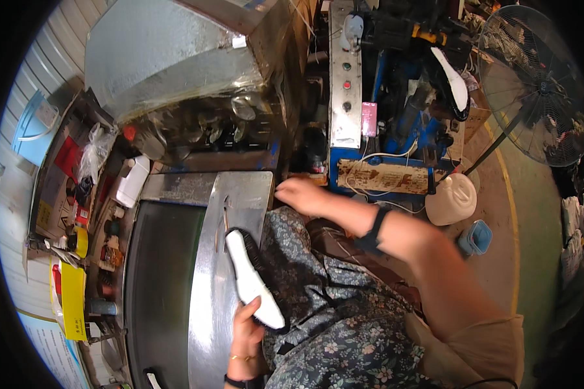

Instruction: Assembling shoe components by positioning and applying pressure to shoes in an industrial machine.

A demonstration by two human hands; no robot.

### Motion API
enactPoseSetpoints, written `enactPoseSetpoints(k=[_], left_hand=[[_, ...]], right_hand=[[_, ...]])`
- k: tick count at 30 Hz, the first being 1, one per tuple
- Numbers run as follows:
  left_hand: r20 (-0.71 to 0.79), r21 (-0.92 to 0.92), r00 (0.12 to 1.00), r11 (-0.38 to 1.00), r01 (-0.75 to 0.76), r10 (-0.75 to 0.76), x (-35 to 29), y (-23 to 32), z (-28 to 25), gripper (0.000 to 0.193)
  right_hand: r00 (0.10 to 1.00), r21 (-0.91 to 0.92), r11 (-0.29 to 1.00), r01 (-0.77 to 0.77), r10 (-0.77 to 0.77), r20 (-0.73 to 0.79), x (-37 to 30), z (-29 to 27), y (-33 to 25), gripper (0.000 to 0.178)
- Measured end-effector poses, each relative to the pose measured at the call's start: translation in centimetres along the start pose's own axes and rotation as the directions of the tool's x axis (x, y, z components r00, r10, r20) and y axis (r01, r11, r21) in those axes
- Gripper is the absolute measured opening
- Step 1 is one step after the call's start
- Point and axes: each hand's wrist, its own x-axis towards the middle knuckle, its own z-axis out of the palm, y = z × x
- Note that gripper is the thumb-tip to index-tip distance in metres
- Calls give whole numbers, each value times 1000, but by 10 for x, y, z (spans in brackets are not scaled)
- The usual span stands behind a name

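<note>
Left hand: wrapped around the heel end of a white foam shoe sole with a black underside, held just above the near edge of the shiny steel desk, toe pointing away from the person.
Right hand: stretched out to the desk's far right corner, fingers loosely curled and touching the edge; can't tell if it's pinching anything.
Wrist: black band on the right arm.
Packages: white plastic jug on the floor to the right, small blue tub beside it.
Labels: yellow flat box far left, red square card above it, pink tag on the grey control panel.
Another sole: white one up on the blue machine.
</note>
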Motion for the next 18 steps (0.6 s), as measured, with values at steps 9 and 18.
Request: enactPoseSetpoints(k=[9,18], left_hand=[[3,735,967,-656,171,255,-50,2,-48,97],[156,914,958,333,-233,242,5,0,33,68]], right_hand=[[723,-768,75,-636,-289,-627,-44,-377,-44,70],[585,-710,452,-540,-404,-703,-81,-359,-22,68]])
